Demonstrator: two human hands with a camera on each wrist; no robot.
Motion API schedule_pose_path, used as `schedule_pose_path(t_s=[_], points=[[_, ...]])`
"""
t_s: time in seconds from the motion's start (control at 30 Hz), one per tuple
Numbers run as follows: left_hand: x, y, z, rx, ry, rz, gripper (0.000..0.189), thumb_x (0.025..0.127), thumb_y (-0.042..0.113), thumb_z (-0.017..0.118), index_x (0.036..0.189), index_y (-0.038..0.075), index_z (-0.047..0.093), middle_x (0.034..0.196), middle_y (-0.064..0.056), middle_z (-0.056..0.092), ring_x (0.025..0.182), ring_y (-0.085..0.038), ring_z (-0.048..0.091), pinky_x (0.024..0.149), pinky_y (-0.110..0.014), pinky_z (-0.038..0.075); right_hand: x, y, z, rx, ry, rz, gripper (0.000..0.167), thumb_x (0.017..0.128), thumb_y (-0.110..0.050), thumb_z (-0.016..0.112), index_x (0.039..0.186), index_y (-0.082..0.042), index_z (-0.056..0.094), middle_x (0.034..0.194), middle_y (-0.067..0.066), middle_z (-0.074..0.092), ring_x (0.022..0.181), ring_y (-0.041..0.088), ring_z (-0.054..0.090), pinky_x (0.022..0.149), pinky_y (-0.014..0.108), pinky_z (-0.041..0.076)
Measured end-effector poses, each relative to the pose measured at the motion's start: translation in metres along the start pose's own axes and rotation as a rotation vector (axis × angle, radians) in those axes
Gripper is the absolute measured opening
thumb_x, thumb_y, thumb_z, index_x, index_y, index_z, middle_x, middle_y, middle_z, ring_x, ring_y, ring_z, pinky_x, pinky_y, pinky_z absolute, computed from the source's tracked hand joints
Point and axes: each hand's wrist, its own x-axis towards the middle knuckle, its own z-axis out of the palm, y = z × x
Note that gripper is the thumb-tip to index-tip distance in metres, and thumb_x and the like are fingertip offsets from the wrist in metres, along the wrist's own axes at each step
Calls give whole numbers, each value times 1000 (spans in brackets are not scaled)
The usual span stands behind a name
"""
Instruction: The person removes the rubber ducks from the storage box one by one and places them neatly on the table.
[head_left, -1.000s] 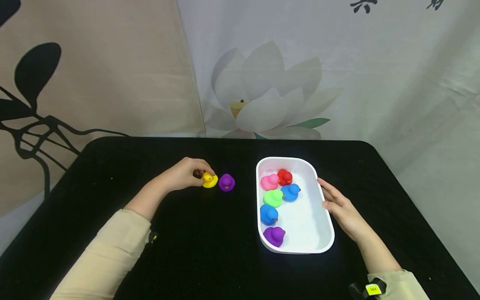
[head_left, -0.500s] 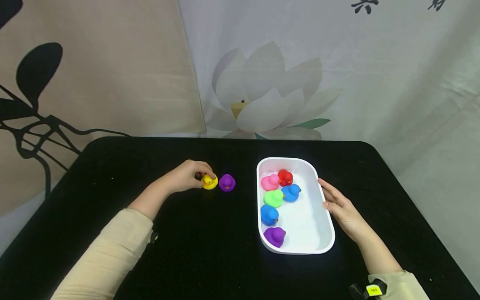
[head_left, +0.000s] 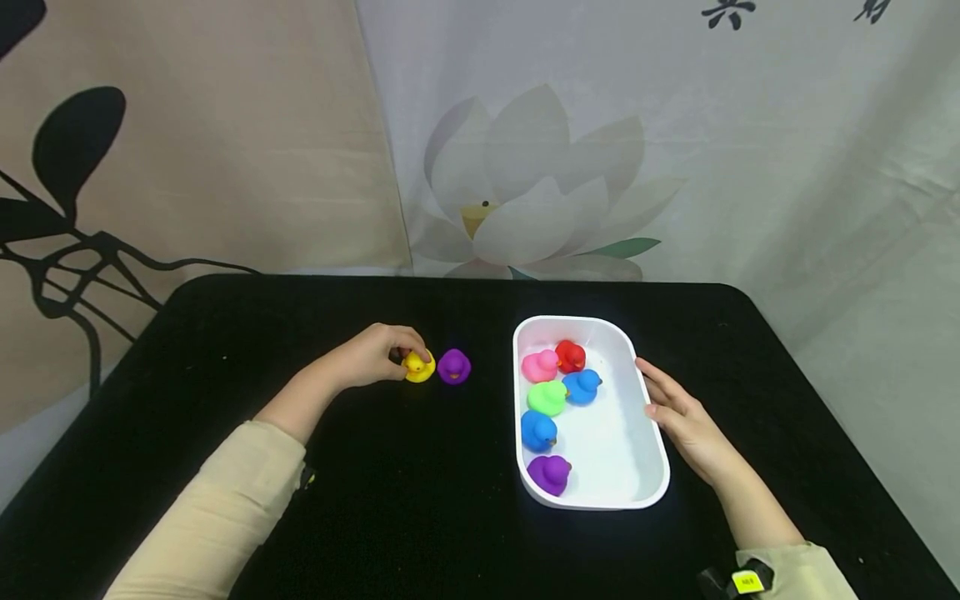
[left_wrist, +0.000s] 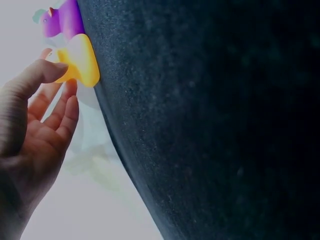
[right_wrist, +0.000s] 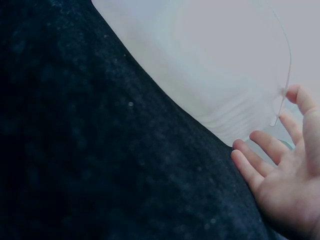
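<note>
Between thumb and fingers, my left hand [head_left: 366,360] pinches a yellow rubber duck [head_left: 421,368] at table level. Just right of it sits a purple rubber duck [head_left: 454,367]; the left wrist view shows this purple duck [left_wrist: 71,21] close beyond the yellow duck [left_wrist: 86,60]. My right hand [head_left: 688,427] lies along the right side of a white tray [head_left: 615,450]. Its thumb touches the rim and its fingers extend along the outer wall, as the right wrist view of the tray [right_wrist: 210,65] also shows.
Inside the tray, along its left side, are a pink duck [head_left: 538,365], a red duck [head_left: 571,357], a green duck [head_left: 547,397], two blue ducks [head_left: 538,430] and another purple duck [head_left: 549,473]. A black cloth [head_left: 420,500] covers the table; a printed curtain [head_left: 300,150] hangs behind.
My left hand has shifted slightly toward me with the yellow duck in its pinch. The right hand, the tray and the other ducks stay where they were.
</note>
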Motion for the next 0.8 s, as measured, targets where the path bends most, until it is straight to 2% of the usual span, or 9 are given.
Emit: schedule_pose_path(t_s=[0.33, 0.53, 0.67, 0.8], points=[[-2, 3, 0, -9, -7, -33, 39, 80, -1, 69, 118, 9, 65, 116, 0, 58, 108, -20, 55, 92, -44, 47, -1, 2, -1, 8, -8, -4, 60, 99, -18, 49, 152, -13, 23, 153, 19, 26, 120, 9, 52, 98, 57, 33], [-5, 10, -1, 28, 101, -46, 38, 82, 4, 71, 119, 9, 64, 120, -4, 56, 104, -22, 54, 83, -43, 49, 1, 2, -2, -5, -8, -13, 59, 99, -18, 49, 152, -13, 23, 153, 18, 27, 121, 11, 51, 98, 55, 33], [-6, 21, 0, 21, 164, -38, 36, 84, 5, 70, 119, 9, 64, 122, -6, 55, 104, -25, 54, 77, -39, 51, 0, 2, -2, -4, -11, -16, 60, 99, -17, 49, 152, -12, 23, 152, 19, 27, 120, 10, 51, 98, 55, 33], [-6, 35, 3, 1, 215, -22, 35, 86, 6, 69, 120, 10, 63, 123, -7, 56, 106, -27, 54, 77, -42, 52, 0, 1, -1, -1, -9, -16, 60, 99, -17, 49, 152, -11, 22, 152, 20, 27, 120, 9, 52, 98, 55, 33]])
